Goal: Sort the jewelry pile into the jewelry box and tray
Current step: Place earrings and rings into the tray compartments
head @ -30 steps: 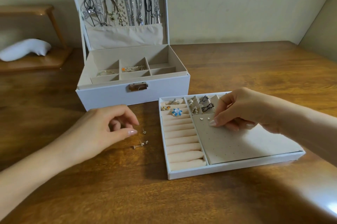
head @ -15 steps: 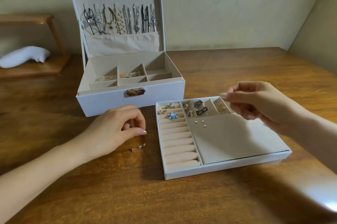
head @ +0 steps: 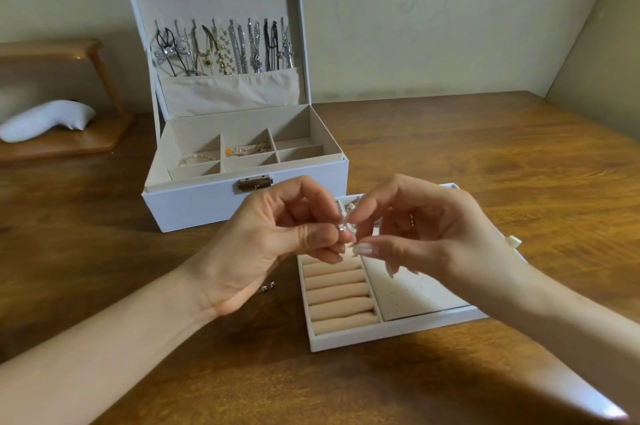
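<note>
L: left hand pinches tiny silver stud earring | R: right hand pinches it too, other fingers loose | risk: slips mid-handover, bounces off white ring-roll tray

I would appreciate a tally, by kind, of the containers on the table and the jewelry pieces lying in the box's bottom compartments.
White hinged jewelry box: 1
White flat tray with beige ring rolls: 1
Thin chain pieces in compartments: 2
Total: 4
</note>
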Tool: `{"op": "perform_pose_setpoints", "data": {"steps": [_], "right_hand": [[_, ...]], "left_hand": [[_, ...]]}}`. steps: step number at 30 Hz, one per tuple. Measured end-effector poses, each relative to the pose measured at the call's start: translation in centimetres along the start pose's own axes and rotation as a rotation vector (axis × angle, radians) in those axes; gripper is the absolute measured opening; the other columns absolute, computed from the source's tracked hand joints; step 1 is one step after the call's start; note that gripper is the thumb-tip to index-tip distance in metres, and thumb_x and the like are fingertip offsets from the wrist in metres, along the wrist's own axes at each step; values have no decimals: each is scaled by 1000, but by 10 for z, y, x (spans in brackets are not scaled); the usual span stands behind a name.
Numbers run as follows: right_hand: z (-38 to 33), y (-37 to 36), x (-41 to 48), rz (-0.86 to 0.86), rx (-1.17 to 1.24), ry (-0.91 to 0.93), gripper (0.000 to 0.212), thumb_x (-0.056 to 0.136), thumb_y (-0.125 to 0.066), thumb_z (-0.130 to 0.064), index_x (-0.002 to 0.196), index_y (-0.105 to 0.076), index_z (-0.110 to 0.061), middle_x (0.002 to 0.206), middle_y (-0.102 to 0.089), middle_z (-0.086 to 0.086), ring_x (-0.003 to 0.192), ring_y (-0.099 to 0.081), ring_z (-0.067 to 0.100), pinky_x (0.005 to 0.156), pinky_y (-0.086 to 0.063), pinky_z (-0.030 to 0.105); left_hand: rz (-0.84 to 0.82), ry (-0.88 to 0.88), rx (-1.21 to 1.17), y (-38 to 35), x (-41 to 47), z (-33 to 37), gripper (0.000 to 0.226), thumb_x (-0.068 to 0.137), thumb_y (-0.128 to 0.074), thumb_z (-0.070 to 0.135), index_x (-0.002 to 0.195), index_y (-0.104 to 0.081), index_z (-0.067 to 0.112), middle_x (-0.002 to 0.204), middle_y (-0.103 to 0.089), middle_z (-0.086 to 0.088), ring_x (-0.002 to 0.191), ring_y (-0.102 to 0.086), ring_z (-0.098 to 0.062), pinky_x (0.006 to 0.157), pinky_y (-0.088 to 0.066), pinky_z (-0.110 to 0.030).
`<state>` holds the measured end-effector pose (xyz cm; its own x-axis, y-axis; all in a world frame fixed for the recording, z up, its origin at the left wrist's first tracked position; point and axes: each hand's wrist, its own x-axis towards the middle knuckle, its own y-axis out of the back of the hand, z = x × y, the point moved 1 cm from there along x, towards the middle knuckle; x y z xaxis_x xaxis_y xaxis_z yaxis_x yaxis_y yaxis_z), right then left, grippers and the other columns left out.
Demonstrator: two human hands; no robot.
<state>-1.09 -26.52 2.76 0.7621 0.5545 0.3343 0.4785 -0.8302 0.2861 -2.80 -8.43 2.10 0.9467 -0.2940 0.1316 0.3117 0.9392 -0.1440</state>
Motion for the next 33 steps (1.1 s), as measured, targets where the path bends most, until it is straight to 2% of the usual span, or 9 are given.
{"op": "perform_pose_setpoints", "data": {"steps": [4,10,14,17,20,22,26,30,33], "right_hand": [[2,-1,0,22,10,43,19,70,-77,-16,86,-68,-16,74,-65,3,51,-45,24,47,-39,24],[3,-4,-1,57,-88,117,17,73,-75,-24,89,-69,-23,81,-68,3,54,-53,23,53,-48,45],[6,-6,0,138,-255,178,12,74,-75,-27,83,-69,-30,73,-67,-4,54,-57,19,52,-48,40],[5,-4,1,141,-284,177,9,73,-75,-25,80,-70,-28,69,-66,-5,52,-55,18,50,-47,36],[3,3,3,113,-282,98,12,70,-80,-29,76,-72,-23,68,-67,1,50,-53,24,51,-45,42],[1,6,5,100,-288,67,16,67,-74,-34,76,-73,-21,68,-69,2,51,-54,26,52,-46,45],[-5,15,9,86,-318,25,7,70,-75,-26,75,-73,-22,68,-70,0,53,-58,22,48,-50,36],[8,42,16,127,-252,-166,10,72,-77,-8,69,-72,-17,59,-68,0,46,-49,7,43,-37,16],[25,54,13,147,-278,-338,9,71,-77,-7,68,-73,-14,55,-65,2,43,-42,8,41,-32,15]], "left_hand": [[11,-24,2,1,1,0,18,59,-68,8,74,-69,18,67,-69,-7,62,-67,-16,55,-55,-24],[34,-78,134,2,1,2,28,65,-62,1,92,-57,7,67,-68,-2,66,-67,-14,57,-54,-23],[41,-101,213,0,1,2,26,67,-64,5,91,-58,9,67,-68,-3,65,-69,-18,60,-55,-24],[49,-105,262,-1,2,2,24,67,-65,7,90,-59,9,70,-69,-5,64,-68,-20,61,-56,-24],[41,-86,292,-1,3,1,24,68,-66,8,91,-59,8,71,-69,-4,64,-68,-19,61,-55,-23],[37,-74,304,-2,6,1,26,68,-66,9,93,-59,7,73,-69,-5,66,-68,-19,61,-54,-22],[39,-65,383,-4,13,3,29,73,-69,11,100,-59,8,78,-71,-6,74,-70,-20,65,-56,-23],[106,-101,613,14,9,6,19,81,-69,12,99,-62,16,88,-72,0,83,-69,-13,70,-57,-25],[186,-73,688,40,-5,3,10,83,-64,14,92,-64,19,88,-72,4,81,-69,-11,67,-57,-24]]}}
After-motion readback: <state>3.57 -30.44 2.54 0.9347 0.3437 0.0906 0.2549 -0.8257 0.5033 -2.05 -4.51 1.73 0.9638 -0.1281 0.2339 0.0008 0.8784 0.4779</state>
